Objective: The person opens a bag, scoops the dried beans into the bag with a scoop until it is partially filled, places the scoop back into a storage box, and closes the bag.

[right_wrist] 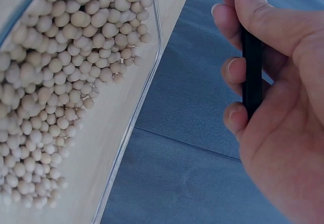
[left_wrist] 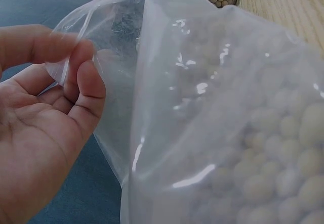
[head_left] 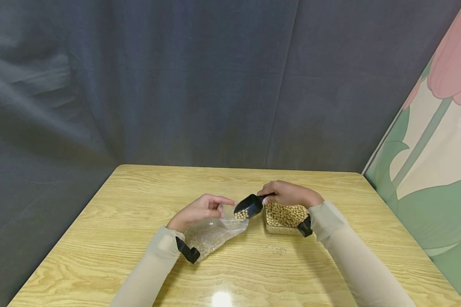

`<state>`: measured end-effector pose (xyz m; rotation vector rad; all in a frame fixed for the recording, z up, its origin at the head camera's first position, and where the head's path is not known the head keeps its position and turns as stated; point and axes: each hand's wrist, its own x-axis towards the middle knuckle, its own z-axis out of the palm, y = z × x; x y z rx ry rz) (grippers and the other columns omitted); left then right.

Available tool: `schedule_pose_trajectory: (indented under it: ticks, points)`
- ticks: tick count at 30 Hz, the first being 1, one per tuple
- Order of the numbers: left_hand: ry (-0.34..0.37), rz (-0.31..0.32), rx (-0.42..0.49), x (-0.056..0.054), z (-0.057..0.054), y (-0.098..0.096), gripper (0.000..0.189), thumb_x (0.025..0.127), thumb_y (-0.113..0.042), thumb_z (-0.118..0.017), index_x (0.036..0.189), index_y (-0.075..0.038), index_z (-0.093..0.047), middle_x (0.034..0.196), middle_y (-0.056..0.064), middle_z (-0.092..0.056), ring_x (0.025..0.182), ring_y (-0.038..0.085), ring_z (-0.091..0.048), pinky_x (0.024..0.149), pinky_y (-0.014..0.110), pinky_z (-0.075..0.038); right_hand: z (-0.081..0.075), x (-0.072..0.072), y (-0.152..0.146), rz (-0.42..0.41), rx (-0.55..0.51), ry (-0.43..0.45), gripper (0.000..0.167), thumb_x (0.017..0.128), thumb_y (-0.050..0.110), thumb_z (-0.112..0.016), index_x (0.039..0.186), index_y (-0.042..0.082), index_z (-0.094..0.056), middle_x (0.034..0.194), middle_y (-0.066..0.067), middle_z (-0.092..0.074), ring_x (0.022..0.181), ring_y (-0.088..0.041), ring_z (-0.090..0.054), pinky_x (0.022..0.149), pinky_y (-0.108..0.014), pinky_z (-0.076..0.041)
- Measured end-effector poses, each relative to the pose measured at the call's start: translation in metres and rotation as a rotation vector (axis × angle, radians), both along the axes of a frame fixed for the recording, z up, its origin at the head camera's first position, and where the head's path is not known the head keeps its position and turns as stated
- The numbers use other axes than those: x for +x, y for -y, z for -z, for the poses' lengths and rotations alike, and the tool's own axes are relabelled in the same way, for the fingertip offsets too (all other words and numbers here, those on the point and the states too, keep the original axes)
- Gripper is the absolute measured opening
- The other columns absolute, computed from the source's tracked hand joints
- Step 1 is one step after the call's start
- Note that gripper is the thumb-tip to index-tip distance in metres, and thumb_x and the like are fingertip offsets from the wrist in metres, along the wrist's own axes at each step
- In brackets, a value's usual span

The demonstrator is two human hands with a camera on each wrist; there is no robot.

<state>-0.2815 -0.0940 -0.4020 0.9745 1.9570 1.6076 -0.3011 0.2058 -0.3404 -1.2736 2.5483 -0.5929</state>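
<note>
Just left of the clear container (head_left: 283, 231), I see a black scoop (head_left: 251, 203) held up, some pale beans (head_left: 241, 215) gathered at its lip, right at the mouth of a plastic bag (head_left: 215, 234). The right hand (head_left: 292, 194), by the container's far edge, has its fingers wrapped round the scoop's handle (right_wrist: 252, 72). Farther left of the container, the left hand (head_left: 197, 211) pinches the bag's rim; beans show through the bag's cloudy side. More lie heaped in the container. Beneath it spreads a wood-grained table (head_left: 138, 192); beyond it hangs a dark curtain (head_left: 215, 85), and well to its right stands a tulip-patterned wall (head_left: 445, 149).
</note>
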Motion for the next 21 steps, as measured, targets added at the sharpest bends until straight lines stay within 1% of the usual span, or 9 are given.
schedule_pose_trajectory:
  ticks: [5, 9, 13, 17, 21]
  points:
    - [0.0, 0.003, -0.001, 0.0003, -0.001, 0.0004, 0.045, 0.088, 0.008, -0.051, 0.132, 0.012, -0.05, 0.073, -0.003, -0.062, 0.069, 0.007, -0.055, 0.062, 0.023, -0.042, -0.0025, 0.0, 0.001, -0.019, -0.002, -0.003, 0.027, 0.094, 0.01, -0.058, 0.117, 0.002, -0.068, 0.09, -0.001, -0.066, 0.077, -0.008, -0.05, 0.071, -0.025, -0.042]
    - [-0.002, 0.006, 0.002, 0.0003, -0.0009, 0.0002, 0.045, 0.087, 0.007, -0.05, 0.132, 0.012, -0.051, 0.075, -0.002, -0.062, 0.07, 0.005, -0.055, 0.063, 0.023, -0.042, -0.0043, 0.0002, 0.0017, -0.029, 0.0, 0.002, 0.025, 0.094, 0.01, -0.058, 0.115, 0.003, -0.069, 0.089, -0.001, -0.065, 0.076, -0.008, -0.049, 0.07, -0.025, -0.041]
    - [0.003, 0.006, 0.011, 0.0001, -0.0006, 0.0006, 0.045, 0.087, 0.008, -0.05, 0.131, 0.013, -0.051, 0.075, -0.001, -0.062, 0.07, 0.004, -0.056, 0.064, 0.022, -0.042, -0.0043, -0.0002, 0.0019, -0.029, 0.003, 0.006, 0.025, 0.094, 0.01, -0.058, 0.115, 0.002, -0.069, 0.09, -0.002, -0.065, 0.076, -0.007, -0.049, 0.069, -0.024, -0.041]
    - [0.007, 0.0, 0.014, -0.0001, -0.0003, 0.0011, 0.045, 0.087, 0.008, -0.05, 0.132, 0.012, -0.051, 0.075, 0.001, -0.062, 0.07, 0.004, -0.055, 0.064, 0.022, -0.043, -0.0049, 0.0002, 0.0014, -0.019, 0.01, 0.001, 0.027, 0.095, 0.011, -0.057, 0.117, 0.003, -0.068, 0.093, -0.001, -0.067, 0.078, -0.007, -0.05, 0.07, -0.025, -0.042]
    - [0.006, -0.004, 0.016, -0.0003, 0.0, 0.0008, 0.045, 0.087, 0.008, -0.051, 0.131, 0.011, -0.052, 0.075, 0.001, -0.061, 0.069, 0.004, -0.054, 0.064, 0.021, -0.043, -0.0059, 0.0009, -0.0007, 0.012, 0.018, 0.031, 0.028, 0.095, 0.014, -0.057, 0.12, 0.005, -0.067, 0.096, 0.0, -0.067, 0.079, -0.009, -0.051, 0.071, -0.027, -0.042]
